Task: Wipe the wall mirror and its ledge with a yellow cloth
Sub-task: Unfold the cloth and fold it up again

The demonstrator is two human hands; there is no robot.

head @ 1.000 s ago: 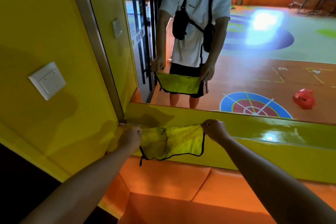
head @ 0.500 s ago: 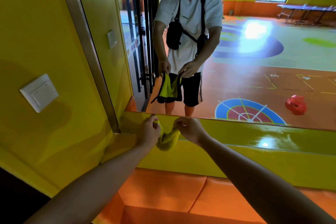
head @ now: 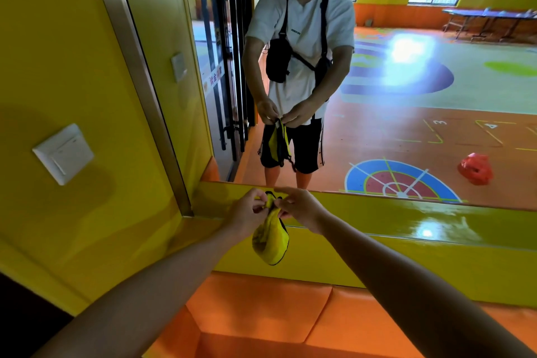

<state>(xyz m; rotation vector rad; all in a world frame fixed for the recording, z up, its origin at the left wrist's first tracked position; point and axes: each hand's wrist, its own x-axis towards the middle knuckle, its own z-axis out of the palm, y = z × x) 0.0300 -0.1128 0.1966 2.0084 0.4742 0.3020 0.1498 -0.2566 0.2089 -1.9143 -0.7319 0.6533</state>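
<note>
Now my left hand (head: 247, 212) and right hand (head: 302, 206) both pinch the top of the yellow cloth (head: 271, 238), which hangs doubled over the glossy ledge (head: 406, 221) below the wall mirror (head: 406, 96).

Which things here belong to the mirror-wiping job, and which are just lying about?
Job: yellow cloth, pinched by left hand and right hand; wall mirror; ledge.
Lying about: light switch; orange padding; red object reflected in the mirror.
</note>
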